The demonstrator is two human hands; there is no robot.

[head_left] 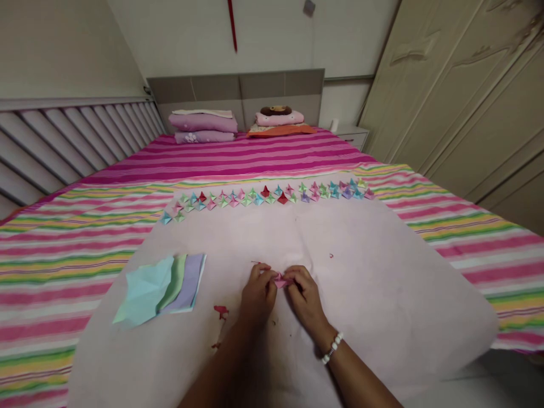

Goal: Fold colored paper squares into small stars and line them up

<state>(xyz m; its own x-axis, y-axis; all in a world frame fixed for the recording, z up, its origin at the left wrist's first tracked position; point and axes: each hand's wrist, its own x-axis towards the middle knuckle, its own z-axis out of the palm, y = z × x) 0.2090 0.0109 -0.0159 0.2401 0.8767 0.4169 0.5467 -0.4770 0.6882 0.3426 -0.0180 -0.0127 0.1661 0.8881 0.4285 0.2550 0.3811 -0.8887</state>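
Between my two hands is a small pink folded paper boat point(280, 280), pinched from both sides near the middle of the pale sheet point(361, 294). My left hand point(260, 290) grips its left end, fingers closed. On its right end my right hand point(305, 292) is closed too, with a white beaded bracelet on the wrist. Similar small folded paper boats point(283, 198) in several colours stand in rows along the far edge of the sheet. The underside of the pink piece is partly hidden by my fingers.
Left of my hands lies a stack of coloured paper sheets point(147, 289), light blue, green and purple. Red paper scraps point(221, 310) are beside my left forearm. Beneath everything is a bed with a striped cover point(450, 226); folded bedding point(204, 123) sits by the headboard point(280, 85).
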